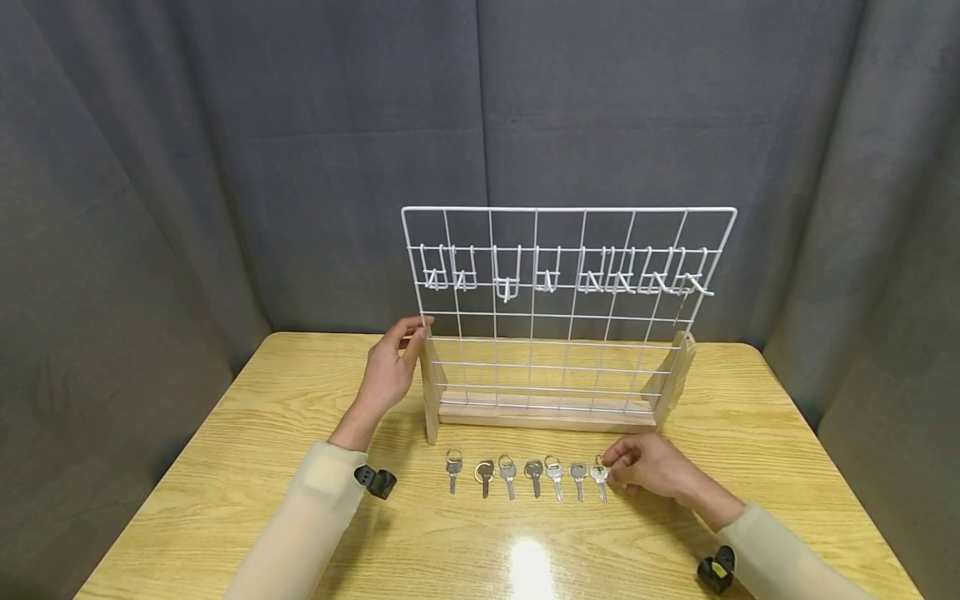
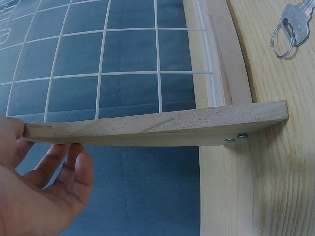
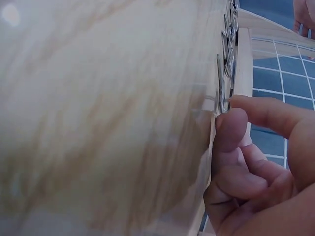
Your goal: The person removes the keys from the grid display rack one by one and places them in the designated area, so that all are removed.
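Note:
A white wire grid rack (image 1: pixel 570 340) with a wooden stand is upright on the table. My left hand (image 1: pixel 392 367) grips the upper end of its left wooden side panel (image 2: pixel 162 125), thumb and fingers on either side. Several silver keys with rings lie in a row before the stand, from a leftmost key (image 1: pixel 453 468) to a rightmost key (image 1: pixel 599 473). At that rightmost key, my right hand (image 1: pixel 651 467) is low over the table with thumb and index fingertip pinching its edge. In the right wrist view the keys (image 3: pixel 220 81) appear edge-on, partly hidden by each other.
Several white hooks (image 1: pixel 547 279) hang in a row along the upper grid. From the rightmost hook (image 1: pixel 693 285) hangs a thin key-like piece (image 1: pixel 681 310). The wooden table (image 1: pixel 285 417) extends on both sides of the rack, with grey curtains (image 1: pixel 337 167) behind and beside it.

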Demonstrator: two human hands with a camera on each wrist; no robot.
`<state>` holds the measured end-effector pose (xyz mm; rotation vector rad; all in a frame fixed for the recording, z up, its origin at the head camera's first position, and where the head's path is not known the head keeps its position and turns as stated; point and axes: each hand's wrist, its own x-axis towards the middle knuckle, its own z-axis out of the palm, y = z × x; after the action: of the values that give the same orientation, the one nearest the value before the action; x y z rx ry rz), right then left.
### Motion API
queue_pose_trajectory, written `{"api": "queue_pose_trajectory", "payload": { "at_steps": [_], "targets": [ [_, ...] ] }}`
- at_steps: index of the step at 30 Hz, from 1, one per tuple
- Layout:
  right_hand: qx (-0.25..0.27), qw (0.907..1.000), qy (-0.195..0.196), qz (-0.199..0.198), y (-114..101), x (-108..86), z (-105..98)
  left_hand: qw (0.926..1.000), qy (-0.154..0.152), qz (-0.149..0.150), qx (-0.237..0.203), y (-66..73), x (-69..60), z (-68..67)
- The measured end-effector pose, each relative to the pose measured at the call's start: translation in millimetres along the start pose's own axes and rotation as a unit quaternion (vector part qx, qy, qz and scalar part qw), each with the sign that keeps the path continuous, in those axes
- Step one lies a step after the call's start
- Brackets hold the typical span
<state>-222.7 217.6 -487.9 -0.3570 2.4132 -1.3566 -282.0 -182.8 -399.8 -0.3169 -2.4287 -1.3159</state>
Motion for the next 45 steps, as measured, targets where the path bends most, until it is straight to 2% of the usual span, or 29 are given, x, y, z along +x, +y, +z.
{"api": "queue_pose_trajectory", "payload": {
  "at_steps": [18, 23, 30, 45],
  "targets": [
    [-0.035, 0.9983, 0.045, -0.012, -9, -3.4, -15, 1.0000, -0.003, -0.003, -0.004, 1.7, 0.0, -0.6],
    [-0.072, 0.9947, 0.069, -0.026, -17, -5.0, -21, 1.0000, -0.001, -0.004, -0.003, 2.3, 0.1, -0.7],
    [-0.090, 0.9907, 0.090, -0.048, -27, -7.0, -28, 1.0000, -0.001, -0.003, -0.001, 2.0, -0.2, -0.4],
    [-0.137, 0.9749, 0.160, -0.072, -50, -12.3, -37, 0.9999, -0.006, -0.008, -0.004, 1.4, -0.4, -0.4]
  ]
}}
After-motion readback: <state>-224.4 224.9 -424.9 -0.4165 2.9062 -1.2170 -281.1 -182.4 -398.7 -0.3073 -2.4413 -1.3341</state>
